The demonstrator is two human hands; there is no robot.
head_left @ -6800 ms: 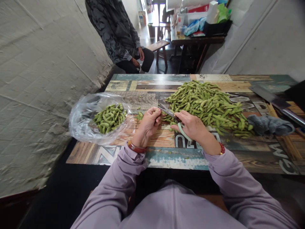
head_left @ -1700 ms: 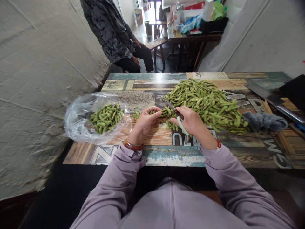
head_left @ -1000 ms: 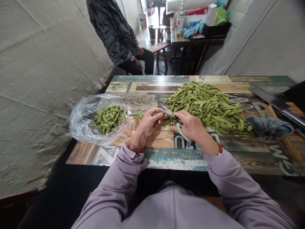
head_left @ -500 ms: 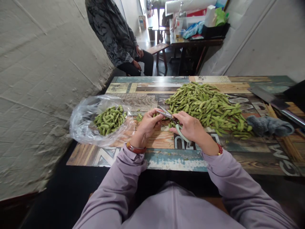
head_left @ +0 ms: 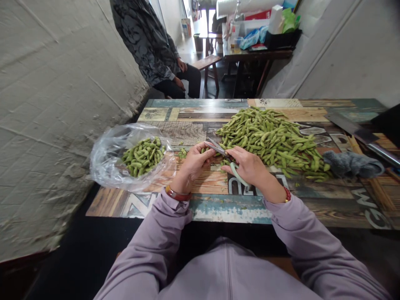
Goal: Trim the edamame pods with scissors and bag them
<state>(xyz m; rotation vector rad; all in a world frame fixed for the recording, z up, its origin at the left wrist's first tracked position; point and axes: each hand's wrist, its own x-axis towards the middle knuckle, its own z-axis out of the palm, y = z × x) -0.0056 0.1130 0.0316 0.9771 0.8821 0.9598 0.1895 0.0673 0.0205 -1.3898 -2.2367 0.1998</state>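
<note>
Your L hand (head_left: pixel 196 161) pinching green edamame pod (head_left: pixel 204 150), your R hand (head_left: pixel 246 166) gripping metal scissors (head_left: pixel 221 150) w/ pale-green handles (head_left: pixel 240 176), blades (head_left: pixel 215 146) parted nr pod, knobbly edamame heap (head_left: pixel 270 141) beyond on wood-print table (head_left: pixel 206 186), crinkly clear plastic bag (head_left: pixel 104 160) w/ more pods (head_left: pixel 143 156) to L.

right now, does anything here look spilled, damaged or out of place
Green scraps lie scattered on the table, outside both the plastic bag and the edamame heap, so they look spilled. The left wall looks damaged: rough and apparently peeling toward its lower edge.
</note>
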